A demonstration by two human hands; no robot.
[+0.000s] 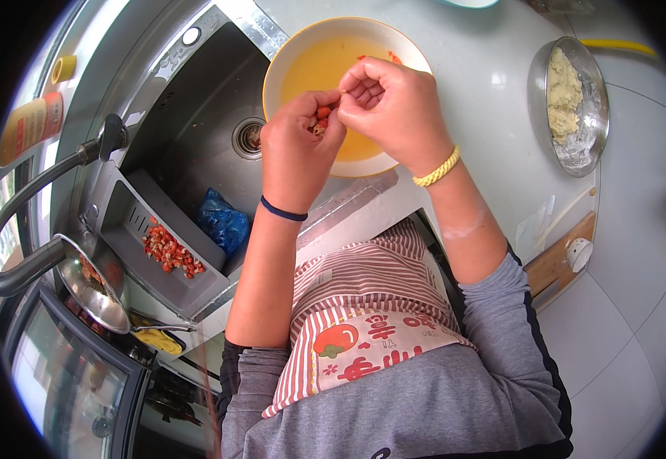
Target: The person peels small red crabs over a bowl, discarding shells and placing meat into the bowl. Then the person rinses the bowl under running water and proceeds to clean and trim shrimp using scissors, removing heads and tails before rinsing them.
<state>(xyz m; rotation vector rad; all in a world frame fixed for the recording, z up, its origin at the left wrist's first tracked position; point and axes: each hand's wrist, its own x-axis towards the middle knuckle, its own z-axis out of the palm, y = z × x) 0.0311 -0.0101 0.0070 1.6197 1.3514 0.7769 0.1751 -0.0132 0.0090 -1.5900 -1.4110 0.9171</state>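
Observation:
Both my hands meet over a large white bowl [423,64] with a yellow rim, which holds yellowish liquid. Several small red and pale pieces [322,115] lie in the curl of my left hand [299,149], whose fingers are closed round them. My right hand [399,111] is pinched, thumb and fingertip touching the left fingertips; whatever sits in that pinch is too small to make out. A few red bits [393,58] show in the bowl just beyond my right knuckles. The lower left part of the bowl is hidden by my left hand.
Left of the bowl is a dark grey sink [214,99] with a drain [249,138]. A grey tray [184,287] holds red pieces [171,251], beside a blue plastic bag [223,222]. Faucet [11,210] and steel pan [119,310] stand left; a dough-filled metal bowl [601,115] sits right.

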